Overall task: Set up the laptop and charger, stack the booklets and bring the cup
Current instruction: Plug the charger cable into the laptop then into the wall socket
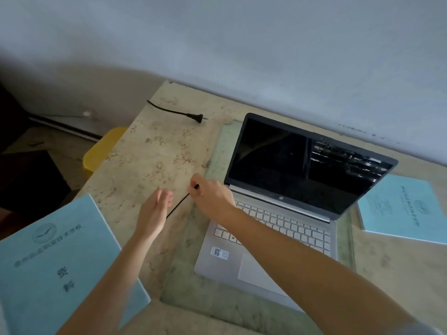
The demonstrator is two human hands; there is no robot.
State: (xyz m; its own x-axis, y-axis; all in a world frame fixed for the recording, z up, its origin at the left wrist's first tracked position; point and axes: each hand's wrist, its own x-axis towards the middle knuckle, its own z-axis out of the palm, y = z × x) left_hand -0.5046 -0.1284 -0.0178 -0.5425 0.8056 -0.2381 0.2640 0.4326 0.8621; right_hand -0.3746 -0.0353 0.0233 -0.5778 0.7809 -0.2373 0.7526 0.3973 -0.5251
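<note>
At 8 o'clock in the view a light blue booklet (60, 262) with printed characters lies on the mottled beige table (154, 151), its near corner overhanging the table edge. At 9 o'clock, beyond the table's left edge, a yellow stool (101, 148) shows. At 11 o'clock a black power plug (196, 116) with its cord lies loose on the table, well apart from the laptop. Just left of centre, the left hand (154, 213) is held edge-up with fingers straight and released, grasping nothing. Beside it, the right hand (210, 197) pinches the charger connector (196, 186) between thumb and fingertips, its thin black cable (177, 205) running down between the two hands, just beside the laptop's left rear corner. The open silver HP laptop (285, 213), screen dark, sits at centre-right on a greenish glass mat (217, 151). At 3 o'clock a second blue booklet (401, 209) lies flat near the laptop's right side.
</note>
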